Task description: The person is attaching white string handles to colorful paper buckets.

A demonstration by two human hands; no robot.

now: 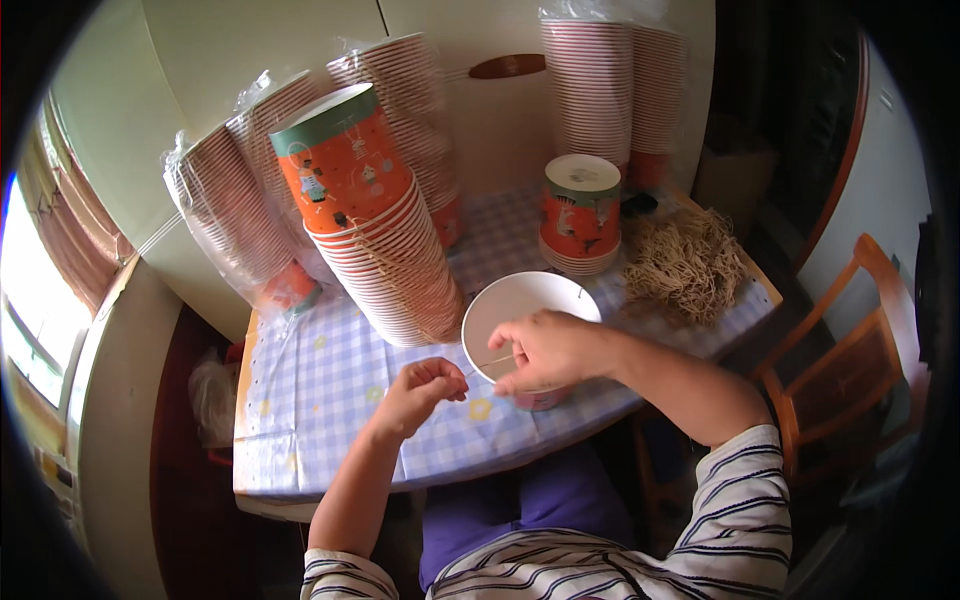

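Note:
An open paper cup point(520, 305), white inside and orange outside, stands at the table's near edge. My right hand point(545, 350) rests on its near rim, pinching one end of a thin tan string point(490, 362). The other end is pinched in my left hand point(425, 390), which hovers just left of the cup over the blue checked tablecloth point(320, 400). The string stretches between the two hands.
A leaning stack of orange cups point(375, 230) rises beside the cup. A short stack point(582, 215) stands behind, next to a heap of tan strings point(685, 262). Plastic-wrapped cup stacks point(600, 85) line the wall. A wooden chair point(850, 360) stands at the right.

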